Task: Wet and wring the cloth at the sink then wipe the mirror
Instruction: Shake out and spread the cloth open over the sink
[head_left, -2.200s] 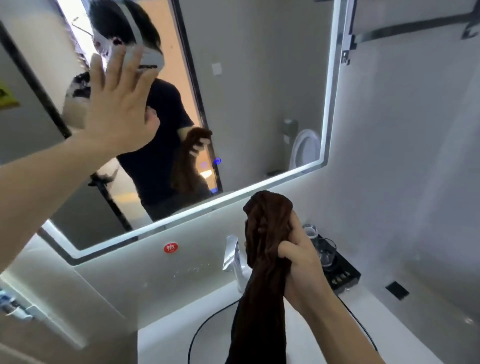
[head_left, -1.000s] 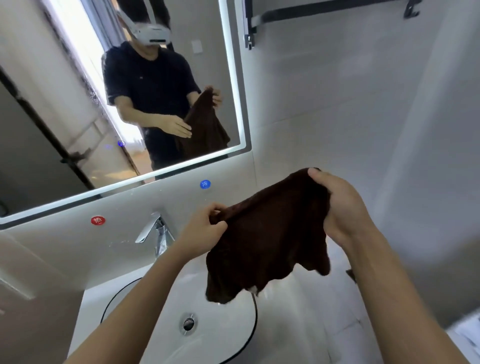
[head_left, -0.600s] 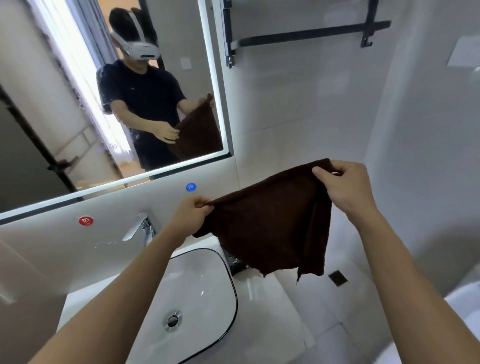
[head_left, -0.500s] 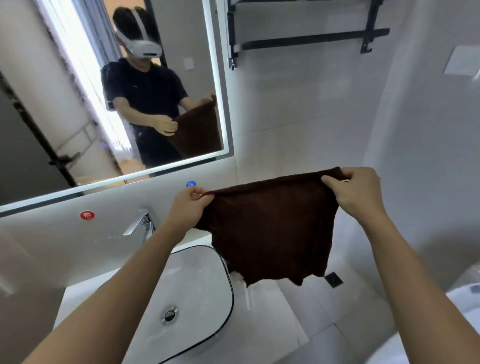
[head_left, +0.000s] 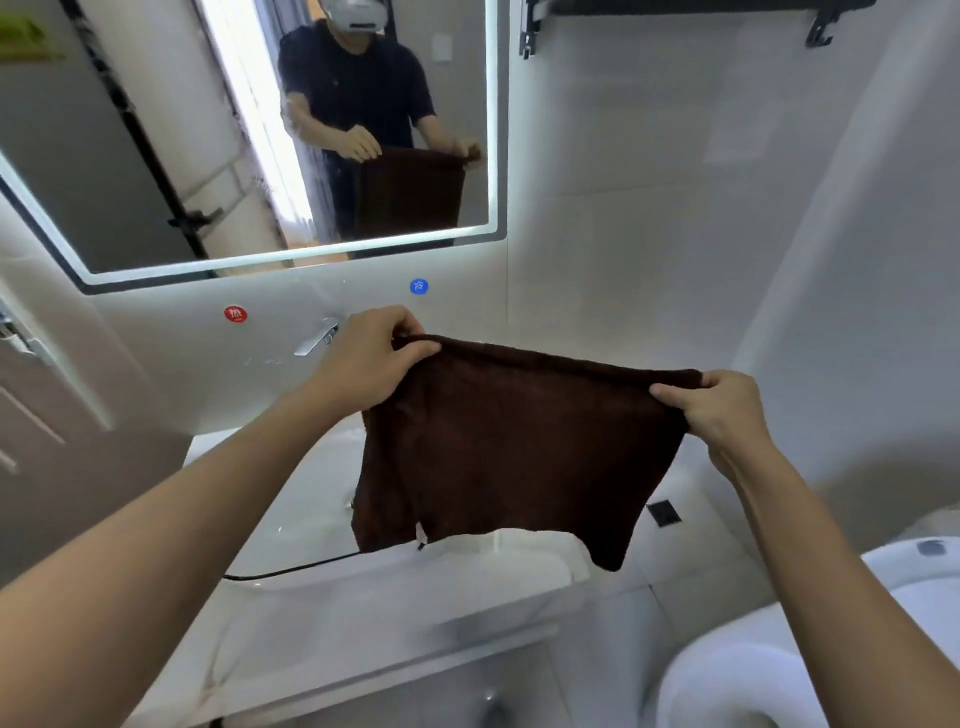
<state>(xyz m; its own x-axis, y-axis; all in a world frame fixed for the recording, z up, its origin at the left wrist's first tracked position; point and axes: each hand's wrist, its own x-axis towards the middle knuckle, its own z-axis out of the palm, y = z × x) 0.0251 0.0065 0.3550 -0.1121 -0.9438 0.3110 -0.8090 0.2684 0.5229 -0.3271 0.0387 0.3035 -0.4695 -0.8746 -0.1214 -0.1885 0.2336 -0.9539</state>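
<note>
Between the two pinching hands, the dark brown cloth (head_left: 509, 447) hangs spread flat, its top hem stretched taut from one grip to the other and its body drooping straight below them. The left hand (head_left: 369, 358) pinches the upper left corner, fingers closed tight on the hem; the right hand (head_left: 717, 410) clamps the upper right corner the same way. The cloth's long axis runs side to side, sloping slightly down toward the right grip. Beneath and left of the cloth lies the sink basin (head_left: 311, 499), with the faucet (head_left: 317, 338) just beyond the left hand. The mirror (head_left: 291, 156) sits up and to the left, so the left hand is likely nearer it for the wipe.
</note>
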